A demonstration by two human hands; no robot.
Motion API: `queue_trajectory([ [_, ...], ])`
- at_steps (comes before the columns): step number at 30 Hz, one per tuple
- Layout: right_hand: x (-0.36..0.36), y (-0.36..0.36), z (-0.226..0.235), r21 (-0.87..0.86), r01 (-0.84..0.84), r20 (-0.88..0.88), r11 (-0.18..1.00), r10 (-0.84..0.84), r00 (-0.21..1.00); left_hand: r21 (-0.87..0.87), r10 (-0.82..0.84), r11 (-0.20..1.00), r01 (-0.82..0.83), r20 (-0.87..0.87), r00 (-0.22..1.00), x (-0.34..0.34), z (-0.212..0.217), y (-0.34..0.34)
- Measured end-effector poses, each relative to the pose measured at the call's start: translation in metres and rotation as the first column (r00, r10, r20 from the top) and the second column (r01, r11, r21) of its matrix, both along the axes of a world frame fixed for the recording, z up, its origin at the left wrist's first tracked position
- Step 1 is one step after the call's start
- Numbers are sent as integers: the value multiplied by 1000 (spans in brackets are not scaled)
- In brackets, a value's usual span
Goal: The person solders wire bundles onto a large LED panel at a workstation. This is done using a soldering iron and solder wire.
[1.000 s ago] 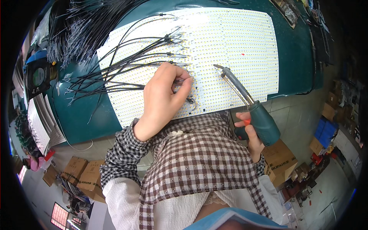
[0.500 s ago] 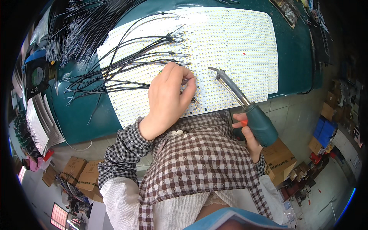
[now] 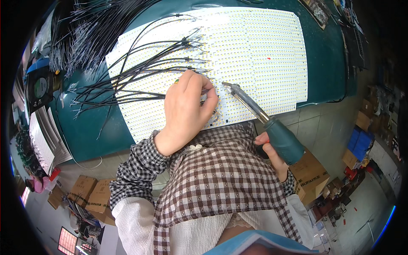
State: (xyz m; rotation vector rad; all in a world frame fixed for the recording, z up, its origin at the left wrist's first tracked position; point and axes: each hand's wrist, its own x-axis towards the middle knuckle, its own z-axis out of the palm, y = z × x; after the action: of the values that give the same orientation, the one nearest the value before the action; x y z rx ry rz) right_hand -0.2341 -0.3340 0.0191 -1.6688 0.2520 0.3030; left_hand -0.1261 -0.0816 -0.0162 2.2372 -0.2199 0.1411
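Observation:
A large white LED circuit board panel [image 3: 267,72], dotted with rows of small yellow chips, lies across the table. Several black wires [image 3: 146,50] run over its left part, their bared ends along a column of the board. My left hand [image 3: 185,112] rests over that column, thumb and forefinger pinched on a black wire; the fingers mostly hide the pinched end. A soldering iron [image 3: 284,142] with a dark green handle is held in my right hand [image 3: 276,159] at the front edge. Its tip points left, just right of my left fingertips.
The green table [image 3: 91,127] carries a big bundle of black wires [image 3: 93,38] at the back left. A small black fan [image 3: 41,87] stands on the left, with stacked white boards [image 3: 49,136] nearby. Cardboard boxes [image 3: 312,178] sit on the floor.
The soldering iron in my right hand has moved left and slightly down, its tip closer to my left fingers. My left hand keeps its pinch in nearly the same spot.

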Motion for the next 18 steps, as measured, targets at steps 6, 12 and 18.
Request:
queue_trajectory([
  [6,-4,1,-5,-58,-47,14,997,47,999,15,6,1000,-6,-18,1000,1,1,0],
  [12,-1,2,-8,-74,-62,10,995,63,998,19,17,1000,-17,-26,1000,4,-1,1],
  [18,6,5,-14,-79,-64,10,995,65,998,28,25,999,-24,-44,999,10,-5,3],
])
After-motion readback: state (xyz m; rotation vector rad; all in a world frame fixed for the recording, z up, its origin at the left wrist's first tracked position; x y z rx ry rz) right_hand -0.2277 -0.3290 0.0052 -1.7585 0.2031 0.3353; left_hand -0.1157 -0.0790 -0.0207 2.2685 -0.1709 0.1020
